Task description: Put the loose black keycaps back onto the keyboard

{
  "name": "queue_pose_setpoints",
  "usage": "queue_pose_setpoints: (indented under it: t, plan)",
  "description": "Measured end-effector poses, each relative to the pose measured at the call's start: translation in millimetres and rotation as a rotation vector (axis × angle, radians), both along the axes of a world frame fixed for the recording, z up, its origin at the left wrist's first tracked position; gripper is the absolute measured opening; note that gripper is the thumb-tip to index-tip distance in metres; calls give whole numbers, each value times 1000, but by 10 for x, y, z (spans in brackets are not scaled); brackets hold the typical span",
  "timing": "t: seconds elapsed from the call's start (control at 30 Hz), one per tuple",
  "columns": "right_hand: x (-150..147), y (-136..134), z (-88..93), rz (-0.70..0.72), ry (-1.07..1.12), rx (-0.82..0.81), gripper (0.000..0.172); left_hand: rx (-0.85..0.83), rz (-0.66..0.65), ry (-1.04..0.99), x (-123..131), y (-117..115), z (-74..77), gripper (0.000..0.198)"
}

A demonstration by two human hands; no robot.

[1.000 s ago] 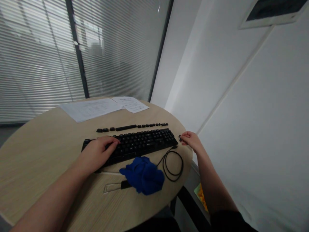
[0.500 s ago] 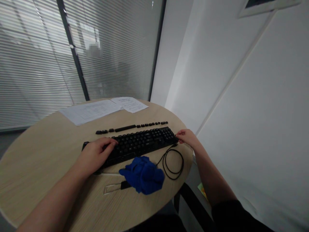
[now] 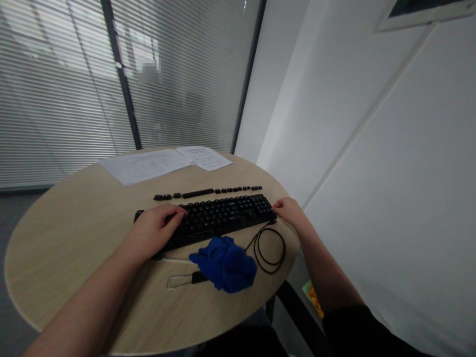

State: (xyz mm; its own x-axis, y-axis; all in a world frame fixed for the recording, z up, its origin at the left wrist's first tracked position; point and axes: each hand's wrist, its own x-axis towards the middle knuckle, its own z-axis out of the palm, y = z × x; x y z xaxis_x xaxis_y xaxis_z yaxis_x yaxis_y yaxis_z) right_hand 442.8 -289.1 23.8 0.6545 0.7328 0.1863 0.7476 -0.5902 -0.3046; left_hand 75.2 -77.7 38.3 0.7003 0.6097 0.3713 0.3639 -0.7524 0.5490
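Observation:
A black keyboard (image 3: 226, 216) lies on the round wooden table, its long side running left to right. My left hand (image 3: 154, 230) covers its left end, fingers curled, with thumb and index finger close together over the keys. At the right edge, the fingertips of my right hand (image 3: 292, 212) are pinched against the keyboard's end. Behind the keyboard lies a row of loose black keycaps, with a long space bar (image 3: 199, 193) among them. A crumpled blue cloth (image 3: 228, 265) rests in front. From under it sticks out a wire-looped tool with a black handle (image 3: 199, 277), resembling a keycap puller.
The keyboard's coiled black cable (image 3: 284, 250) lies near the table's right edge. Printed paper sheets (image 3: 148, 164) are spread at the back. A white wall (image 3: 372, 173) rises close on the right, and a dark chair armrest (image 3: 299, 310) stands below the table edge.
The whole view has shifted slightly, so the table and its things appear a little further right and higher. Both hands stay at the keyboard's two ends.

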Motion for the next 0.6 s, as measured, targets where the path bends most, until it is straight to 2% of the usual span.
queue_pose_setpoints:
  t: [0.2,0.6]
  plan:
    - [-87,17,-49,-17,-96,-36,15,15,-3,-6,-11,15,-15,45]
    - [-63,-77,15,69,17,-85,18,41,4,-36,-1,10,1,43]
